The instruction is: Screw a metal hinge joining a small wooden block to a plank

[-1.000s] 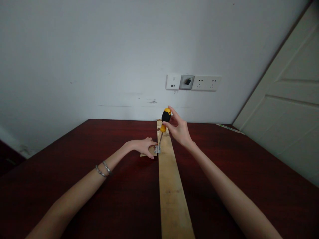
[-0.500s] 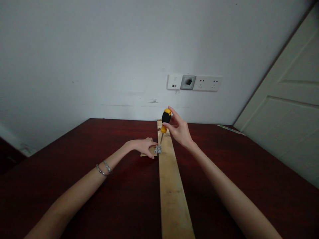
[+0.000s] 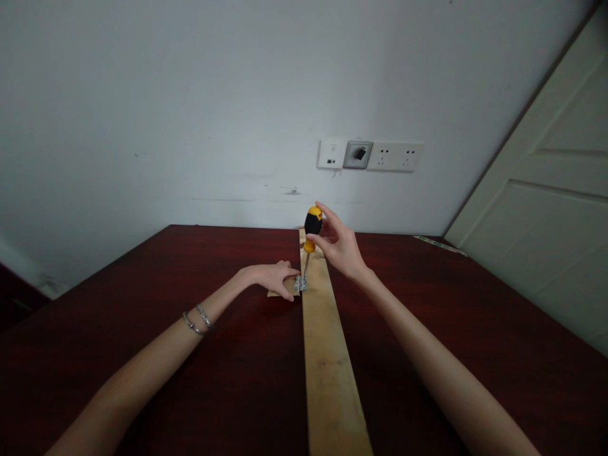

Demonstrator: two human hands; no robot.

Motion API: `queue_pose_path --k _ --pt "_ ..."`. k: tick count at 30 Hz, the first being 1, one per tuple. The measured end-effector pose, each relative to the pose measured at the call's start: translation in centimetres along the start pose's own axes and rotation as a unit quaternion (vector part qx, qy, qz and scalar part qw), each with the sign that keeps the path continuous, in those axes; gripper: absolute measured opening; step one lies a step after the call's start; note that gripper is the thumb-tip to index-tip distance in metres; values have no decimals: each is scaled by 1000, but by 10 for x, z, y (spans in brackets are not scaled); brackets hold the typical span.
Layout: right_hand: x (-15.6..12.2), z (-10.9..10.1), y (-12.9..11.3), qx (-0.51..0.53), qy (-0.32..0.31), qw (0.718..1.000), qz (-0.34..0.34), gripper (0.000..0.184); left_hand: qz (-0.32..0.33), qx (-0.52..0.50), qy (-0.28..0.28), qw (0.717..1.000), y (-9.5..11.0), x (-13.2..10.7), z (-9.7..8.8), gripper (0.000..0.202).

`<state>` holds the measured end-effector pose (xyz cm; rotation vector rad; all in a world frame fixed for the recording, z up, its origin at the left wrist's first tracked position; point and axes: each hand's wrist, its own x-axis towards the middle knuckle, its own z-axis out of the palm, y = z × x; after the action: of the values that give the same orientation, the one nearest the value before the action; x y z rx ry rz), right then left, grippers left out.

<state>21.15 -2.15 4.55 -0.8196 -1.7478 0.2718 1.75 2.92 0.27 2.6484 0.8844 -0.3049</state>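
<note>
A long pale wooden plank [image 3: 327, 361] lies lengthwise on the dark red table [image 3: 142, 304]. A small metal hinge [image 3: 299, 285] sits at its left edge, joined to a small wood piece [image 3: 278, 292]. My right hand [image 3: 339, 248] is closed around the yellow and black handle of a screwdriver [image 3: 312, 229], which stands nearly upright with its tip on the hinge. My left hand [image 3: 273, 278] lies on the small wood piece, its fingertips pressed against the hinge.
A white wall rises behind the table, with a row of sockets [image 3: 370, 155]. A white door [image 3: 546, 202] stands at the right. A thin strip [image 3: 439, 245] lies at the table's far right edge.
The screwdriver handle has shifted slightly left and my right fingers have changed their grip on it. My left hand has stayed on the hinge.
</note>
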Motion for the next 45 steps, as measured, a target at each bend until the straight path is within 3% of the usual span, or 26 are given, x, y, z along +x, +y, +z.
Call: queue_pose_path --k 6,18,45 --pt "1 3 -2 -3 7 1000 -14 65 -9 2 1 1000 2 -2 -1 77" --pt "12 4 -5 -121 5 991 -61 61 0 -7 9 1000 0 -1 -1 83" --pt "13 -2 -11 -117 -13 992 -54 55 0 -13 8 1000 -1 0 -1 86"
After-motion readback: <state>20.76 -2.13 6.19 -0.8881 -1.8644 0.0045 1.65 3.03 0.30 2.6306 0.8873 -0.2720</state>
